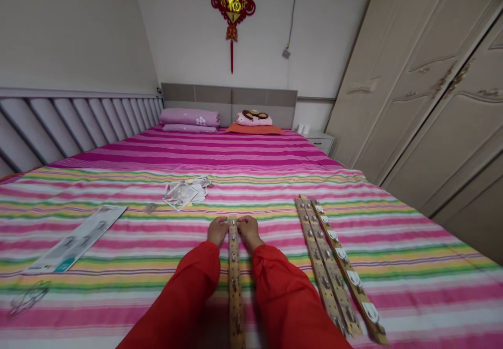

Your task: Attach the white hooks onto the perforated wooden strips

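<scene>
One narrow tan strip (234, 271) with metal fittings (233, 257)

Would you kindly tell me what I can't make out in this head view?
All in the head view:
- Near end of the wooden strip between the hands: cut off by the bottom edge.
- Exact grip of the left hand and right hand: too small to tell.
- Print on the long card: blurred and too small.
- Lower layers of the packet pile: hidden by those on top.
</scene>
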`<state>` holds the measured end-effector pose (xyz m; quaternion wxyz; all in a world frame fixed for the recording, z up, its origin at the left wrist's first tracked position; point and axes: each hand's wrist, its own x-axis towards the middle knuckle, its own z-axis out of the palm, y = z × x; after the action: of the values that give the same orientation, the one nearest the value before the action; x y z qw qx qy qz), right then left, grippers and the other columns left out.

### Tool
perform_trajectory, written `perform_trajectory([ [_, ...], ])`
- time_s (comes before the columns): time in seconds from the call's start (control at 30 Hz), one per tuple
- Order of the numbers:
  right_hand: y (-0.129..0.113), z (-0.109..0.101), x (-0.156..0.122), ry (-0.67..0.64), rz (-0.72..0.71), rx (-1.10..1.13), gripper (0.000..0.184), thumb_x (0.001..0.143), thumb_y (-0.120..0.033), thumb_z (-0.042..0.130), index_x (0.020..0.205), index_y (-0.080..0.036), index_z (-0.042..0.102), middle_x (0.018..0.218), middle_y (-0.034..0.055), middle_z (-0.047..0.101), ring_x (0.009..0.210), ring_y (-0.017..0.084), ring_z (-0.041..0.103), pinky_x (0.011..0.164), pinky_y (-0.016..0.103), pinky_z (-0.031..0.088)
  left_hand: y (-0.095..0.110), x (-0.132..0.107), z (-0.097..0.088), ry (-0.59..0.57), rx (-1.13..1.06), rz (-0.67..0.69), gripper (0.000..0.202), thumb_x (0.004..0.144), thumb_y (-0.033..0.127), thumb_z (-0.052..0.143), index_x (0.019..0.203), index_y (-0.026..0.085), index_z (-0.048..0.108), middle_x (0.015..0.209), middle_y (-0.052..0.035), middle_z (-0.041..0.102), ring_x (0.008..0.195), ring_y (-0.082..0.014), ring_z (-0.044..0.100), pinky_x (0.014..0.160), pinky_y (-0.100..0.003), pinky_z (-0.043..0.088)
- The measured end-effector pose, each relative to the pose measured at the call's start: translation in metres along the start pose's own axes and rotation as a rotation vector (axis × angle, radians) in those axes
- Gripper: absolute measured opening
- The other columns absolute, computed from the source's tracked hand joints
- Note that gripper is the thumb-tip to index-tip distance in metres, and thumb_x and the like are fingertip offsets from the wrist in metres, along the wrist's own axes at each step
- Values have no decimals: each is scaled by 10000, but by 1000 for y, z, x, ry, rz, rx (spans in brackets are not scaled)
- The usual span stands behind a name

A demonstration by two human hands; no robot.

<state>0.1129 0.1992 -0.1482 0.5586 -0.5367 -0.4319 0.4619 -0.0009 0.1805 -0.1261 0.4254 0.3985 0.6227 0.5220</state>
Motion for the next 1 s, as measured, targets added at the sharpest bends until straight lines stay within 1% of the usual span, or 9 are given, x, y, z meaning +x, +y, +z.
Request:
perform_trajectory([
  [0.1,-11,-2,-9,17,59,86,136,499,-242,626,556,-202,510,441,-71,508,447,121,490,459,235,387,1,-4,-4,-4,-41,3,288,632,93,656,919,115,641,596,37,567,560,-108,565,611,-238,478],
  [0.2,-23,-6,-23,9,101,163,160,519,-274,648,564,-192,518,428,-71,502,444,116,486,451,231,372,3,-9,-10,-16,-105,-10,284,752,116,578,1034,110,608,670,-1,614,629,-106,613,702,-254,512],
  [0.3,-35,-12,-37,2,147,229,167,564,-299,649,586,-181,533,435,-63,510,446,111,479,443,226,360,4,-18,-16,-22,-153,-26,254,828,140,516,1069,107,588,744,-43,646,713,-111,647,777,-275,526],
  [0.4,-46,-21,-54,-2,190,291,170,600,-299,649,596,-179,529,469,-47,533,472,111,497,471,227,394,3,-32,-23,-29,-169,-22,230,821,180,566,1040,119,603,799,-65,664,783,-134,660,813,-295,529],
  [0.5,-55,-34,-79,-12,221,337,195,622,-309,653,575,-175,520,501,-22,552,501,114,527,502,229,425,-1,-48,-32,-37,-171,-8,242,784,231,633,1004,130,623,817,-77,676,817,-165,666,824,-325,535],
  [0.6,-61,-53,-119,-36,243,362,201,607,-320,675,600,-154,563,549,2,586,507,113,543,490,222,422,-5,-63,-42,-47,-170,13,249,767,242,650,989,131,630,832,-86,683,832,-173,669,836,-334,534],
  [0.73,-58,-86,-190,-80,226,408,279,589,-349,727,743,-133,640,617,11,632,469,98,528,434,205,376,-12,-82,-56,-47,-145,51,245,748,226,639,972,127,634,829,-82,684,823,-166,666,835,-326,527],
  [0.9,-36,-125,-278,-93,189,362,325,645,-435,741,734,-134,661,566,-3,604,385,66,451,375,193,297,-22,-113,-72,21,-69,162,264,689,234,631,935,138,634,831,-63,670,823,-167,643,821,-325,516],
  [1.0,-19,-135,-320,-117,265,331,360,628,-468,761,723,-131,678,550,0,598,366,65,438,362,194,286,-26,-132,-80,91,-7,251,203,675,233,597,860,158,634,863,-59,643,815,-165,617,815,-319,508],
])
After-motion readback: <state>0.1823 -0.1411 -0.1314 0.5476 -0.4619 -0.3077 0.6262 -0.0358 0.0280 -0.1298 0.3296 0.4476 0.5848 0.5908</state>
